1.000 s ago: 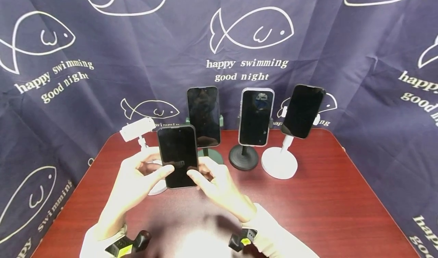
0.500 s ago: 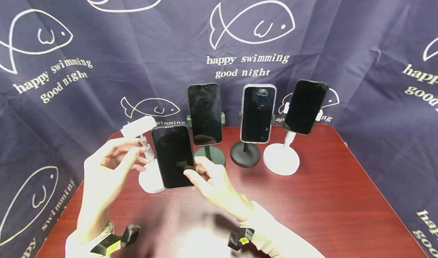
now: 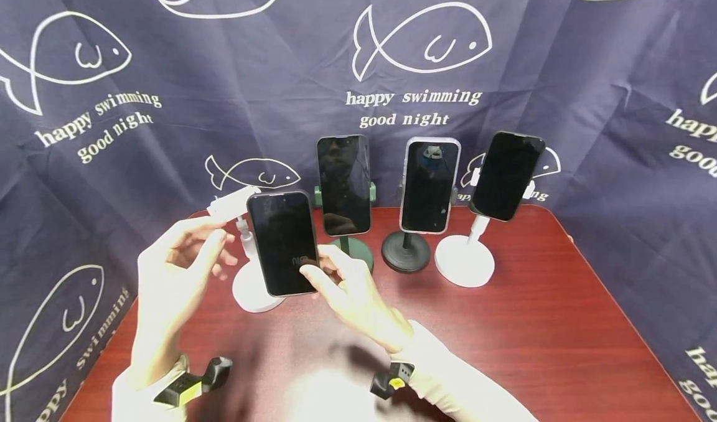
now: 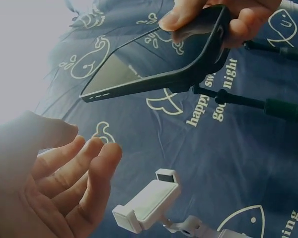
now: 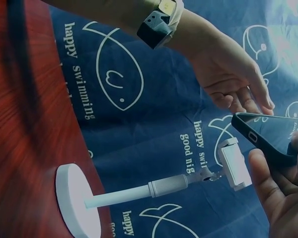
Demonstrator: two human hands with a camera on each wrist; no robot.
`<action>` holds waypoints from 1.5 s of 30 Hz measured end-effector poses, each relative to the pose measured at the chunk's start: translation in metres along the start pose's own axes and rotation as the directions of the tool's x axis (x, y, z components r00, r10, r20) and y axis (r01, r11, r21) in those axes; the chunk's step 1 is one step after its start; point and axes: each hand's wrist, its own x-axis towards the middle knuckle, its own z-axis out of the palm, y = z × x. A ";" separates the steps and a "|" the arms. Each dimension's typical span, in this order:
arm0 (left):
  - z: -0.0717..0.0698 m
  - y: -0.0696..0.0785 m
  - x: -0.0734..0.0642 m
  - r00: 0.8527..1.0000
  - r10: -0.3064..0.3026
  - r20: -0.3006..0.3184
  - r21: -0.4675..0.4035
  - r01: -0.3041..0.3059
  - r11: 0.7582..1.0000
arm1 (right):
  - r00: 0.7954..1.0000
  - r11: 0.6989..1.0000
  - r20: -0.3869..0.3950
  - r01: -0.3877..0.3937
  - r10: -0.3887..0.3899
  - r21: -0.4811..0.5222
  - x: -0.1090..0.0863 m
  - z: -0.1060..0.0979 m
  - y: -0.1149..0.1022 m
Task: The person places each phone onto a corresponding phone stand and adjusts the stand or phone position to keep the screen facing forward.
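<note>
A dark smartphone (image 3: 282, 241) is held upright by my right hand (image 3: 358, 297), its thumb on the lower right of the screen and fingers behind. My left hand (image 3: 173, 279) is off the phone, to its left, with fingers loosely bent and nothing in them. Just behind the phone stands a white phone stand (image 3: 254, 288) with a vacant clamp; the phone hides part of its right side. In the left wrist view, the white clamp (image 4: 148, 201) shows below the phone (image 4: 159, 59), apart from it.
Three more phones sit in stands along the back: one on a green stand (image 3: 358, 251), one on a black stand (image 3: 406, 253), one tilted on a white stand (image 3: 465, 261). A dark blue fish-print cloth (image 3: 302, 86) hangs behind the red-brown table (image 3: 538, 322).
My left hand has let go of the phone and moved left, while the right hand keeps its hold. The phone has shifted slightly left and up; the view has shifted a little.
</note>
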 end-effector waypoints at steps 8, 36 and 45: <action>0.001 -0.007 0.004 1.000 0.003 0.011 -0.057 -0.003 0.998 | 1.000 1.000 -0.001 -0.019 0.019 0.007 0.009 0.004 -0.001; 0.010 -0.021 0.007 0.963 0.244 -0.113 0.521 -0.151 0.840 | 0.997 0.997 -0.037 0.064 -0.065 -0.045 0.036 0.008 0.000; 0.010 -0.030 0.010 0.951 0.284 -0.122 0.537 -0.177 0.825 | 0.995 0.995 -0.052 0.079 -0.082 -0.057 0.041 0.011 0.002</action>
